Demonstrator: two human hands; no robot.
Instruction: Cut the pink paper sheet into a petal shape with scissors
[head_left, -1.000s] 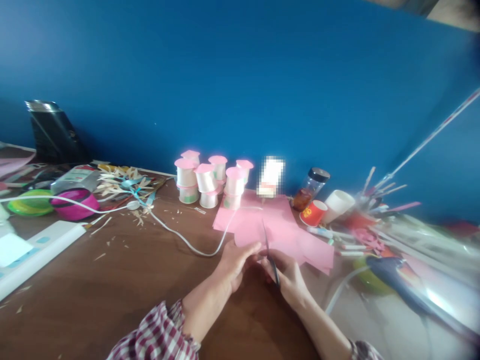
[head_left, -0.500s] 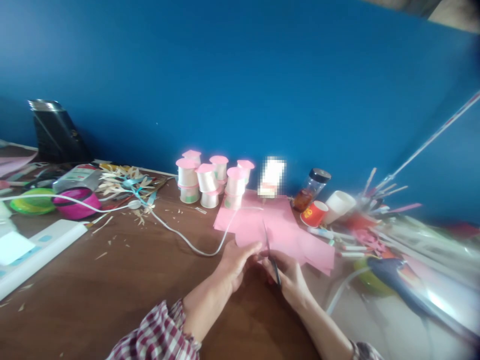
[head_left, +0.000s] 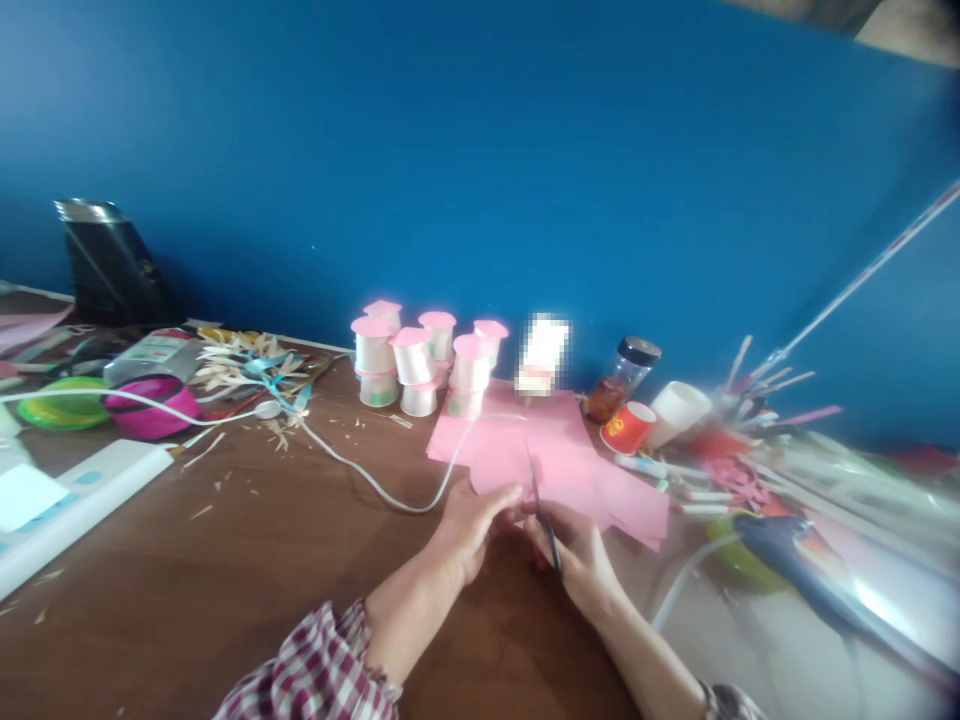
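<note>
My left hand (head_left: 466,532) pinches pink paper (head_left: 499,468); my right hand (head_left: 583,562) curls round scissors (head_left: 551,545). Both point toward the bench's (head_left: 300,570) far edge.

Six pink-topped stacks (head_left: 470,372) and one pair of scissors (head_left: 551,543) show.

One view, worn on the head
The camera looks forward and down across the desk (head_left: 315,580) to the blue wall (head_left: 450,150), both forearms (head_left: 416,610) close below it.

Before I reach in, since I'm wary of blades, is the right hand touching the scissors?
Touching. The head view shows the scissors held in the right hand, the dark handle against it.
</note>
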